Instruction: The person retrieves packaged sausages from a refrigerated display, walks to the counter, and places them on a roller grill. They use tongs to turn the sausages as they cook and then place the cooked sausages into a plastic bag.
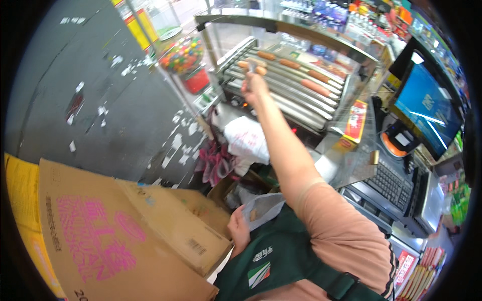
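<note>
My right hand (257,85) reaches over the roller grill (276,94) at its front left. It grips what looks like a pair of metal tongs (251,64), blurred, at a short pale sausage (260,70); whether they pinch it I cannot tell. On the rollers lie several browned sausages (289,64) and a pinker sausage (315,87). Low against my body, my left hand (240,228) holds open a thin plastic bag (265,210). Something brown (253,214) shows inside it, too small to name.
A gumball container (183,56) stands left of the grill. White plastic bags (246,137) hang in front. Rightward are a red-yellow box (355,122), a keyboard (391,182) and a monitor (427,105). Cardboard boxes (158,225) fill the lower left. A glass guard's metal frame (316,34) borders the grill.
</note>
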The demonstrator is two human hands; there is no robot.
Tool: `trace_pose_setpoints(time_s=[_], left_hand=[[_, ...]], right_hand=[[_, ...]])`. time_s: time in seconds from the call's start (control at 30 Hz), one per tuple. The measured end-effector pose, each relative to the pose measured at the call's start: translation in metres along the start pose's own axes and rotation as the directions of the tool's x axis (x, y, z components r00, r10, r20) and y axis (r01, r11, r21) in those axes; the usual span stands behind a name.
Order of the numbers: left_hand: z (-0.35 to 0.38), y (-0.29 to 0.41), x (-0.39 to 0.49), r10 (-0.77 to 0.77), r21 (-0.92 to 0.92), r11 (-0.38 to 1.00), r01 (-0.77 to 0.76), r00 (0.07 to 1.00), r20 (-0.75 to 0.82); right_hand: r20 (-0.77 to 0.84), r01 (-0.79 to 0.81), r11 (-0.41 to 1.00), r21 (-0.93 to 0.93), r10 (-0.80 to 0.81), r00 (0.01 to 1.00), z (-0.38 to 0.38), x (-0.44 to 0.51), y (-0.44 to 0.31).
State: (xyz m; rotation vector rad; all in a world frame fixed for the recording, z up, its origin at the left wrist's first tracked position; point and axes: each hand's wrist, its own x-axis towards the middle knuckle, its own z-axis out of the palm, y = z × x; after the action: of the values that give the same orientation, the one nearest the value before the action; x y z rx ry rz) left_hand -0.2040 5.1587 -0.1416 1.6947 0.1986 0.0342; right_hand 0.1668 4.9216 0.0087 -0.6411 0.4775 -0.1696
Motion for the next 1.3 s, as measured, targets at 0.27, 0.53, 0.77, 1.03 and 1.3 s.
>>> trace_pose_setpoints(time_s=[0.27, 0.53, 0.77, 1.03, 1.3], left_hand=[[0.004, -0.014, 0.003, -0.047, -0.206, 0.977, 0.051, 0.999, 0.022], [-0.001, -0.018, 0.006, -0.047, -0.165, 0.985, 0.044, 0.999, -0.013], [-0.001, -0.02, 0.008, -0.072, -0.164, 0.984, 0.075, 0.997, 0.028], [0.008, -0.012, 0.012, -0.031, -0.157, 0.987, 0.042, 0.997, 0.067], [0.007, -0.012, 0.011, -0.048, -0.105, 0.993, 0.052, 0.998, 0.04]], right_hand=[[-0.116, 0.019, 0.999, 0.025, -0.016, 0.993, 0.011, 0.035, 0.007], [-0.194, 0.143, 0.987, -0.078, -0.156, 0.968, -0.007, -0.006, 0.038], [-0.209, 0.23, 0.965, -0.123, -0.251, 0.945, -0.056, -0.045, 0.028], [-0.208, 0.257, 0.943, -0.212, -0.301, 0.931, -0.081, -0.039, 0.002], [-0.177, 0.254, 0.948, -0.193, -0.288, 0.941, -0.072, -0.062, 0.002]])
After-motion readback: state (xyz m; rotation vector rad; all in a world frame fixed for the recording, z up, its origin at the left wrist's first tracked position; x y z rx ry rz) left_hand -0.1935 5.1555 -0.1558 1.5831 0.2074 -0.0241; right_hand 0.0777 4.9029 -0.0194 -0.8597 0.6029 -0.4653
